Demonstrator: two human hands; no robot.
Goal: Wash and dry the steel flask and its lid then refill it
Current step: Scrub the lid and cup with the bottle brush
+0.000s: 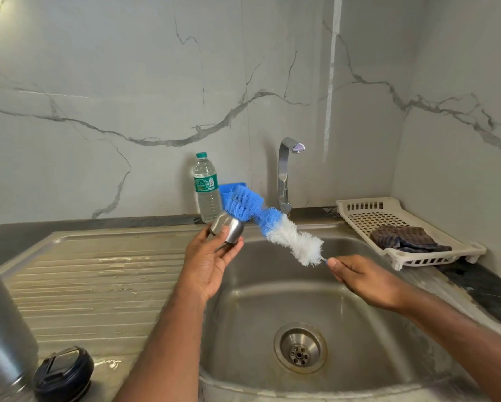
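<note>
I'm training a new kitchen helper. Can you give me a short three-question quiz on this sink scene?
1. True or false: the tap is running.
2. What does the left hand hold? A) steel cap B) water bottle C) cloth
3. Fill in: the right hand pinches the bottle brush by its ____ end.

Key: 1 false. 2 A, the steel cap. 3 handle.

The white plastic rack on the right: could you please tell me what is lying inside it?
A crumpled dark checked cloth lies in the white rack. Whatever is beneath the cloth is covered.
</note>
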